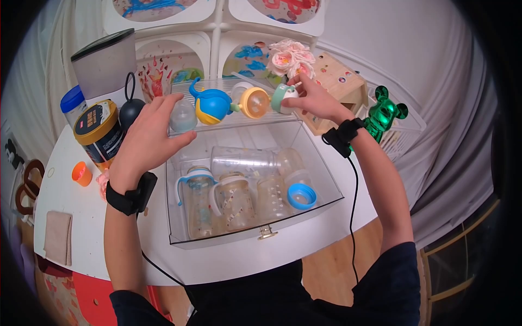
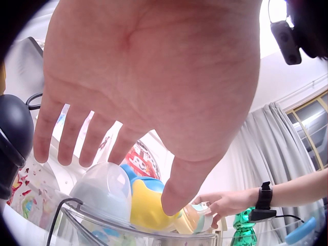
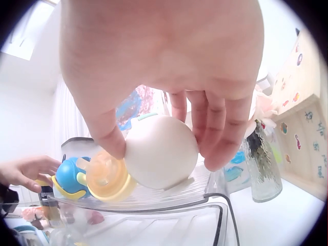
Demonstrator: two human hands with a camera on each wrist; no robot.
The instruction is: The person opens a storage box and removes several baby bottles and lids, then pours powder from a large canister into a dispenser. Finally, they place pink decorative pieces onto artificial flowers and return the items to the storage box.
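Note:
My right hand [image 1: 316,100] pinches a round white and green bottle top [image 3: 161,152] between thumb and fingers at the right end of a row. The top sits close over a ribbed clear tray at the back of the box. Beside it stand a yellow-rimmed top [image 1: 254,103] and a blue and yellow sippy top [image 1: 213,106]. My left hand [image 1: 147,136] has its fingers spread, nearest to a frosted dome cap [image 1: 183,117] at the row's left end. In front, the clear box [image 1: 321,163] holds several baby bottles [image 1: 238,201] and a blue ring cap [image 1: 302,196].
To the left stand a dark tub [image 1: 100,136], a black round object [image 1: 133,113], an orange cup [image 1: 82,174] and a folded cloth [image 1: 58,237]. Pink flowers [image 1: 291,57], a wooden box [image 1: 340,81] and a shiny green bear figure [image 1: 383,115] are at the right. A cable hangs from each wrist.

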